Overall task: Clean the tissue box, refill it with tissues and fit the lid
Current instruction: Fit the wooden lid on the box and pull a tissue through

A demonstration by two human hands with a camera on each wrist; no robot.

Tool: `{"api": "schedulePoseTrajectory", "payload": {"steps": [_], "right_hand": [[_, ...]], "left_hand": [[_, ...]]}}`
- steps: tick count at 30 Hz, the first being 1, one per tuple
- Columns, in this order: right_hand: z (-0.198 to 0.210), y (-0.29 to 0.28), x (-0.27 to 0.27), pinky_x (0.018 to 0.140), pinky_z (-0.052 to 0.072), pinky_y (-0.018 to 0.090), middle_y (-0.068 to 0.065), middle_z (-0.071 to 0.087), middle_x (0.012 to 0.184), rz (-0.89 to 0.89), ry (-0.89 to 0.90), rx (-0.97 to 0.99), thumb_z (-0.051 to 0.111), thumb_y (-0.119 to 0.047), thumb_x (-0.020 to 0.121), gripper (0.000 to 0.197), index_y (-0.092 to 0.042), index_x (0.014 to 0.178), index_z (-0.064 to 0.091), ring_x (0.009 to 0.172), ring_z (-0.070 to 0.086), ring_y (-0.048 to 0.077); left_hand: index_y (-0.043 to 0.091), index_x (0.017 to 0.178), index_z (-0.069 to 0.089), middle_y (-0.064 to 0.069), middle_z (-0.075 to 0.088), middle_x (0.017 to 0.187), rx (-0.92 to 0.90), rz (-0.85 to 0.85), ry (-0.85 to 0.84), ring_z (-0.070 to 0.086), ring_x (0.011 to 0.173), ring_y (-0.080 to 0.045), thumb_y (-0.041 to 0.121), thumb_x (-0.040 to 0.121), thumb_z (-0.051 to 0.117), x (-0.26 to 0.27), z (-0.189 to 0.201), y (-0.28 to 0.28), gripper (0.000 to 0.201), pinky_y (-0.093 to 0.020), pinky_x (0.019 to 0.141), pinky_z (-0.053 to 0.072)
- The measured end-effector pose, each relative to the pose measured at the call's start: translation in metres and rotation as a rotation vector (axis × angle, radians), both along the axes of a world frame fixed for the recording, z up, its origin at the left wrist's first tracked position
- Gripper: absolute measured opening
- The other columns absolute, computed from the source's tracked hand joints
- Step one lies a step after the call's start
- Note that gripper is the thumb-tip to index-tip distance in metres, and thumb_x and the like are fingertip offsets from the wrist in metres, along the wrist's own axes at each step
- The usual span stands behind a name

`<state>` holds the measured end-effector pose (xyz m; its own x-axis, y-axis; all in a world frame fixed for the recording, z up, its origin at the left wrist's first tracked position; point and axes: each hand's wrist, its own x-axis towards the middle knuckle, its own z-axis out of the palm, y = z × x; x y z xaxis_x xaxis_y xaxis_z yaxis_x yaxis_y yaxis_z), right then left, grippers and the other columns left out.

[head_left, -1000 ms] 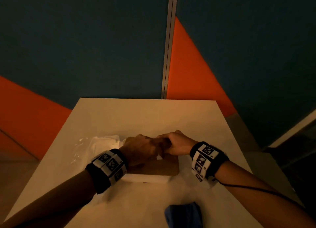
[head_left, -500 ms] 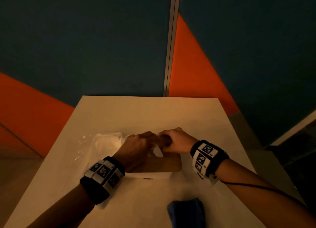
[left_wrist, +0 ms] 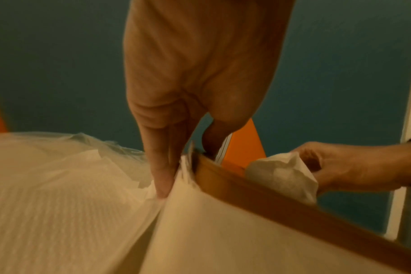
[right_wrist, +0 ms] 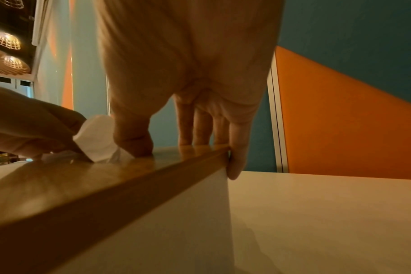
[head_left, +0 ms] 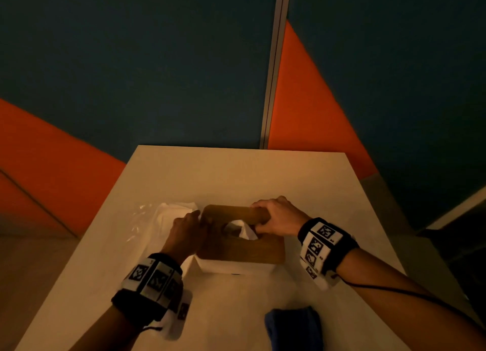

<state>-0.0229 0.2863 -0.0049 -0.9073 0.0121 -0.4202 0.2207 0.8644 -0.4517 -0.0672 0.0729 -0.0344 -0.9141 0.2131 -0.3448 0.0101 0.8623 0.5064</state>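
The white tissue box (head_left: pixel 234 267) stands mid-table with its wooden lid (head_left: pixel 242 249) on top. A white tissue (head_left: pixel 245 231) sticks up through the lid's slot. My left hand (head_left: pixel 189 232) holds the lid's left end: in the left wrist view its fingers (left_wrist: pixel 162 166) run down the box's left wall (left_wrist: pixel 223 231), thumb on the lid (left_wrist: pixel 270 200). My right hand (head_left: pixel 278 216) grips the far right of the lid. In the right wrist view its fingers hook over the lid's (right_wrist: pixel 106 181) far edge, and its thumb (right_wrist: pixel 134 140) presses on top beside the tissue (right_wrist: pixel 96 140).
A pack of tissues in clear plastic wrap (head_left: pixel 171 214) lies right against the box's left side. A dark blue cloth (head_left: pixel 294 327) sits near the table's front edge. The pale table (head_left: pixel 236 171) ends at a blue and orange wall.
Both hands were bunched together over the middle of the lid; they have moved apart to its ends. The tissue now stands free in the slot.
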Motion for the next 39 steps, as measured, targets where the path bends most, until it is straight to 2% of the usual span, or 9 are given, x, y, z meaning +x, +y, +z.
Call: {"api": "schedulePoseTrajectory", "payload": {"steps": [4,12,15,18,22,28,32,35,39], "right_hand": [[-0.001,0.005,0.007,0.107,0.038,0.038,0.015,0.040,0.140,-0.014,0.000,0.000,0.067,-0.035,0.084,0.064,-0.031,0.142,0.041,0.130,0.039,0.029],[-0.004,0.012,0.019,0.105,0.045,0.039,0.009,0.054,0.133,-0.049,0.048,-0.061,0.069,-0.031,0.082,0.061,-0.028,0.139,0.047,0.127,0.046,0.026],[-0.004,0.012,0.020,0.103,0.047,0.041,0.009,0.058,0.130,-0.056,0.058,-0.071,0.069,-0.030,0.081,0.062,-0.028,0.139,0.047,0.123,0.050,0.026],[-0.004,0.010,0.021,0.100,0.049,0.043,0.010,0.059,0.129,-0.059,0.055,-0.075,0.069,-0.033,0.080,0.063,-0.030,0.138,0.046,0.118,0.055,0.027],[-0.004,0.009,0.019,0.098,0.051,0.042,0.011,0.059,0.128,-0.049,0.044,-0.065,0.069,-0.036,0.079,0.062,-0.033,0.137,0.046,0.114,0.057,0.026],[0.000,0.008,0.017,0.102,0.046,0.038,0.015,0.049,0.134,-0.015,0.003,-0.008,0.065,-0.034,0.085,0.060,-0.031,0.141,0.043,0.122,0.050,0.030],[0.000,0.006,0.015,0.104,0.044,0.040,0.015,0.044,0.135,0.007,-0.017,0.027,0.063,-0.037,0.086,0.061,-0.032,0.142,0.040,0.124,0.046,0.031],[0.001,0.004,0.013,0.101,0.046,0.040,0.013,0.051,0.131,0.025,-0.003,0.035,0.065,-0.040,0.082,0.061,-0.033,0.140,0.043,0.120,0.049,0.028],[0.006,0.003,0.010,0.098,0.048,0.037,0.013,0.050,0.131,0.035,0.001,0.041,0.065,-0.036,0.085,0.060,-0.028,0.140,0.045,0.117,0.051,0.026]], "left_hand": [[0.003,0.128,0.043,-0.019,0.058,0.127,0.041,0.045,-0.018,0.059,0.109,-0.036,0.039,0.094,0.045,0.007,-0.003,-0.001,0.050,-0.037,0.088,0.046],[0.012,0.123,0.058,-0.010,0.065,0.120,0.096,0.053,0.093,0.059,0.111,-0.026,0.030,0.094,0.050,0.026,0.008,0.008,0.036,-0.031,0.093,0.044],[0.013,0.125,0.056,-0.008,0.068,0.115,0.148,0.094,0.032,0.063,0.100,-0.022,0.031,0.092,0.053,0.026,0.012,0.006,0.038,-0.027,0.087,0.046],[0.013,0.125,0.053,-0.009,0.067,0.117,0.193,0.114,-0.028,0.055,0.087,-0.013,0.040,0.090,0.054,0.024,0.016,0.008,0.044,-0.021,0.078,0.042],[0.012,0.122,0.056,-0.010,0.065,0.120,0.182,0.137,-0.058,0.058,0.098,-0.020,0.047,0.091,0.049,0.020,0.017,0.013,0.047,-0.025,0.082,0.041],[0.011,0.120,0.060,-0.011,0.068,0.114,0.100,0.106,0.002,0.063,0.097,-0.021,0.033,0.095,0.048,0.021,0.021,0.009,0.035,-0.026,0.088,0.043],[0.015,0.119,0.062,-0.008,0.067,0.118,0.089,0.125,0.007,0.061,0.108,-0.023,0.028,0.093,0.053,0.023,0.021,0.004,0.031,-0.024,0.089,0.042],[0.014,0.112,0.066,-0.011,0.068,0.114,0.195,0.189,-0.072,0.063,0.105,-0.027,0.029,0.088,0.060,0.018,0.017,-0.002,0.030,-0.034,0.098,0.048],[0.009,0.106,0.068,-0.018,0.069,0.110,0.330,0.258,-0.132,0.065,0.102,-0.032,0.028,0.084,0.066,0.013,0.013,-0.008,0.029,-0.045,0.095,0.051]]}}
